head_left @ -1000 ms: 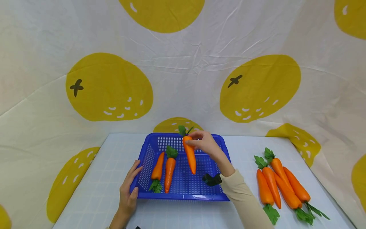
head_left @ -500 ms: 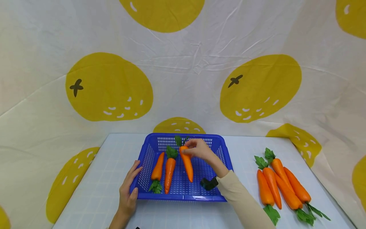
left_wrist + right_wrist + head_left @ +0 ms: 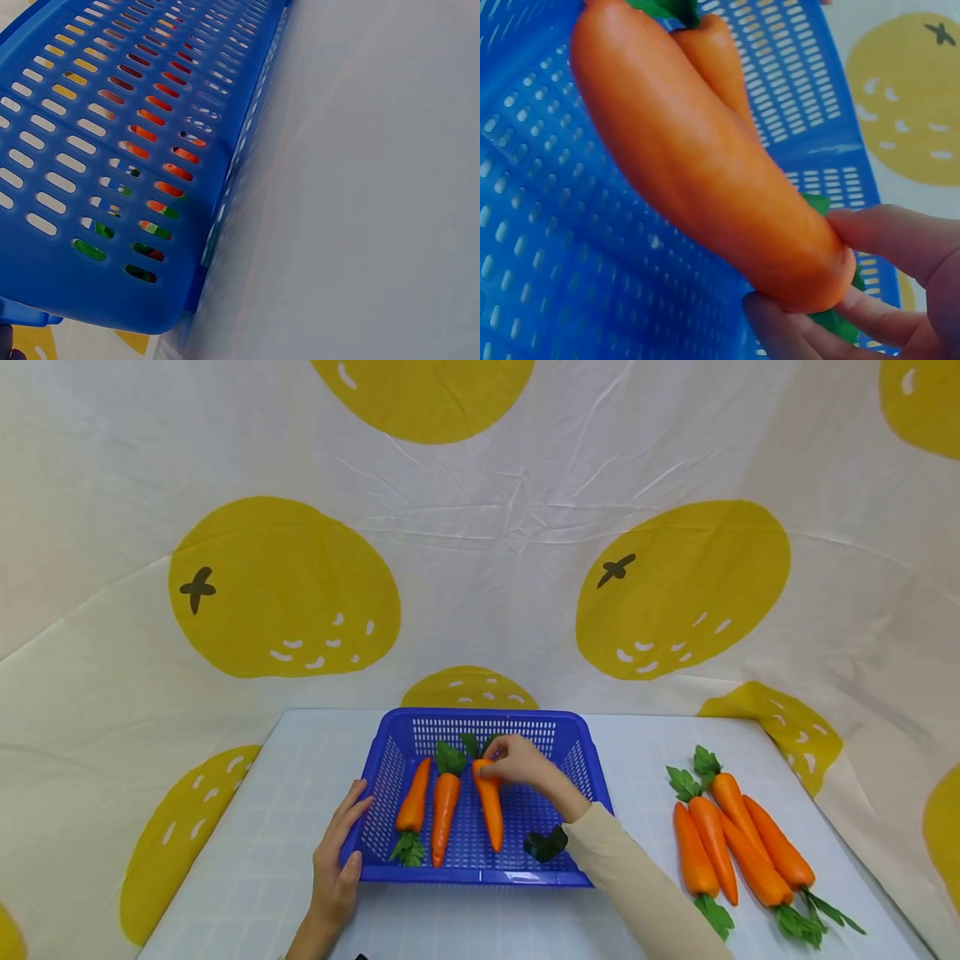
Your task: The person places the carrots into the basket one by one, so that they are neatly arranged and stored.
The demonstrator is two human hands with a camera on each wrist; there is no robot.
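My right hand (image 3: 517, 762) pinches a carrot (image 3: 490, 802) near its leafy top, inside the blue basket (image 3: 480, 877). The carrot points toward the basket's front; in the right wrist view thumb and fingers (image 3: 900, 240) grip its thick end. To its left in the basket lie a carrot with leaves at the back (image 3: 445, 814) and another with leaves at the front (image 3: 412, 802). My left hand (image 3: 335, 868) rests against the basket's left side with fingers extended. In the left wrist view the slotted basket wall (image 3: 97, 180) fills the left, with orange showing through.
Several carrots (image 3: 738, 843) with green leaves lie in a group on the table (image 3: 262, 860), right of the basket. A cloth (image 3: 480, 593) with yellow fruit shapes hangs behind. A dark device (image 3: 545, 843) sits at my right wrist.
My right hand has lowered the carrot into the basket, moving it slightly left and toward the front. My left hand and the other carrots have stayed where they were.
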